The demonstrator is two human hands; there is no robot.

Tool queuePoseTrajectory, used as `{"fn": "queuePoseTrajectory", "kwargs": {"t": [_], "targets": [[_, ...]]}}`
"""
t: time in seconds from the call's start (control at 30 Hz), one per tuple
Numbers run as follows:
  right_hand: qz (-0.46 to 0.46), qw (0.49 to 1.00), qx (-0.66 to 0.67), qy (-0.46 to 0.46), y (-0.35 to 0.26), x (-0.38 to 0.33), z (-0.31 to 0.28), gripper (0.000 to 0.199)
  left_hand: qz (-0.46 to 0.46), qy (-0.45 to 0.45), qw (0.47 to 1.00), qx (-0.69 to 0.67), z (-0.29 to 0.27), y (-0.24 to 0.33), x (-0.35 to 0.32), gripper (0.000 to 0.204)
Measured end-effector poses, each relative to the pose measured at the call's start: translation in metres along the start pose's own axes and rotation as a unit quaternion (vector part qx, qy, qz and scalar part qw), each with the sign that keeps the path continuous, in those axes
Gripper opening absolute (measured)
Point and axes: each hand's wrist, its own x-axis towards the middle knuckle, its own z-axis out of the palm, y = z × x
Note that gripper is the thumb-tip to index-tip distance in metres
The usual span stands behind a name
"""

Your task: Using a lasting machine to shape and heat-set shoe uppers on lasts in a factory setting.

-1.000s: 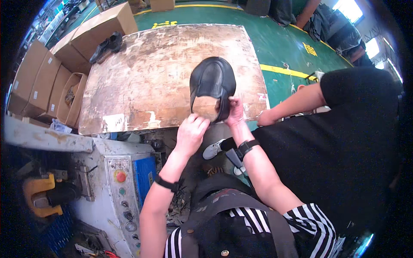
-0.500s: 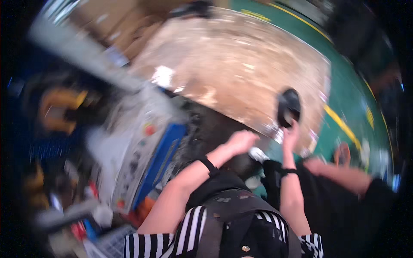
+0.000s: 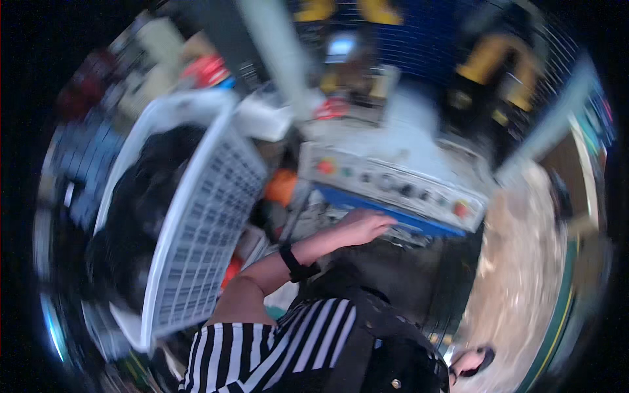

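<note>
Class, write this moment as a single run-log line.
left hand: open, reaching toward grey control panel | right hand: at dark object, grip unclear | white lattice plastic basket: dark items inside | view: blurred

View has swung hard left; frame motion-blurred. The worn wooden board (image 3: 524,275), central 1.0 s ago, now sits at the right edge. The grey machine control panel with red and green buttons (image 3: 393,187) has moved to centre. A white slatted plastic basket holding dark pieces (image 3: 196,223) has entered at left. Left hand (image 3: 363,227), previously on the black leather shoe upper, now lies open near the panel's blue lower edge. Right hand (image 3: 468,363) has dropped to bottom right, holding something dark.
</note>
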Motion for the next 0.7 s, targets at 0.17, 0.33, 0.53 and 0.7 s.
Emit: {"fn": "queuePoseTrajectory", "kwargs": {"t": [0.17,0.33,0.53,0.7], "targets": [[-0.197,0.928,0.198,-0.248,-0.149,-0.012,0.089,0.034,-0.026,0.265,0.952,0.152,-0.161,0.065,-0.113,0.027],[-0.433,0.684,0.35,-0.472,-0.381,-0.153,0.103,0.024,-0.232,0.371,0.846,0.303,-0.26,0.095,-0.264,0.019],[-0.49,0.462,0.386,-0.63,-0.514,-0.332,-0.005,0.016,-0.557,0.418,0.628,0.347,-0.309,0.129,-0.465,0.014],[-0.565,0.377,0.304,-0.668,-0.539,-0.396,-0.046,0.015,-0.571,0.377,0.639,0.353,-0.27,0.129,-0.517,0.021]]}}
